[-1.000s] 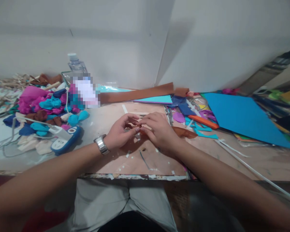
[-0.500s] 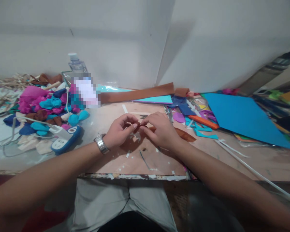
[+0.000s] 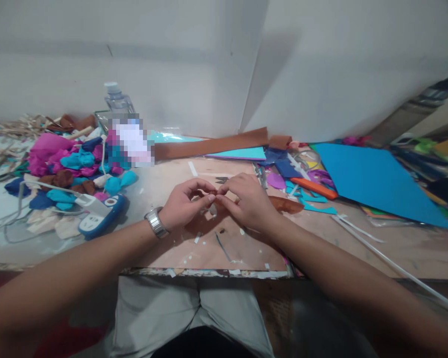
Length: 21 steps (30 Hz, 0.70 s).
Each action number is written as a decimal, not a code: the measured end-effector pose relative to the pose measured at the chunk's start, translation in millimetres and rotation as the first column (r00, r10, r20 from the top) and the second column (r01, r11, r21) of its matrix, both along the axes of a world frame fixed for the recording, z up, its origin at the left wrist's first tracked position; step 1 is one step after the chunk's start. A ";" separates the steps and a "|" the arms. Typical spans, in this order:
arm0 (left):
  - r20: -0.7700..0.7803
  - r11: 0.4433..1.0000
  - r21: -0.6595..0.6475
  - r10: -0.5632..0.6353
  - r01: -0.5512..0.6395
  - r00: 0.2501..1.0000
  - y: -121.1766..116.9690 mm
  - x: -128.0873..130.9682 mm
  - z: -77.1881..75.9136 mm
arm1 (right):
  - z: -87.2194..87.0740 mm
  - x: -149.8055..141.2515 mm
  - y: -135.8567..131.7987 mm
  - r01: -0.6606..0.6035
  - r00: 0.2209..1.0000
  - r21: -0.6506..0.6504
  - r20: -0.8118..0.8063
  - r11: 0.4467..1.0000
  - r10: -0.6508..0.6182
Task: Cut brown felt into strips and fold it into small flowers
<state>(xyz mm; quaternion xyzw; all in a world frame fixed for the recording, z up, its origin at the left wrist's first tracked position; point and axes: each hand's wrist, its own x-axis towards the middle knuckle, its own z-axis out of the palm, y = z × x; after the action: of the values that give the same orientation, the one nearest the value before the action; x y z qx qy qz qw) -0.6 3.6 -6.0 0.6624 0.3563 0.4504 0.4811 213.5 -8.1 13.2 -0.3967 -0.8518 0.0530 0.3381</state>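
Note:
My left hand (image 3: 184, 203), with a metal watch at the wrist, and my right hand (image 3: 246, 201) meet fingertip to fingertip over a pinkish work board (image 3: 209, 243). Both pinch a brown strip of paper (image 3: 285, 204) whose free end trails to the right from under my right hand. The part between my fingers is mostly hidden. Small white scraps lie on the board below my hands.
A heap of crumpled pink, blue, turquoise and brown paper (image 3: 70, 164) lies at the left by a blue power strip (image 3: 100, 219) and a water bottle (image 3: 117, 102). A large blue sheet (image 3: 377, 181), an orange cutter (image 3: 313, 188), scissors (image 3: 261, 175) and a long brown strip (image 3: 212, 145) lie behind and right.
My fingers shifted slightly on the brown strip, and its free end moved a little. The hands stay in the same place.

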 end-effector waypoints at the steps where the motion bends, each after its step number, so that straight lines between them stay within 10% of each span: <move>1: -0.001 1.000 0.000 0.002 -0.002 1.000 0.1 -0.1 0.0 | -0.1 -0.1 0.1 0.000 1.000 0.002 -0.001 1.000 0.000; 21: 0.007 0.999 0.010 -0.050 0.050 0.999 -0.2 -0.6 1.3 | 1.1 -0.3 -0.7 0.023 1.000 0.006 0.016 1.000 -0.023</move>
<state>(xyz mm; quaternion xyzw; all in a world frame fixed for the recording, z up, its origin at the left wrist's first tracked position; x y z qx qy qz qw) -1.2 3.3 -4.7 0.6719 0.3357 0.4423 0.4902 213.2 -8.7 14.3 -0.4056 -0.8501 0.0434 0.3332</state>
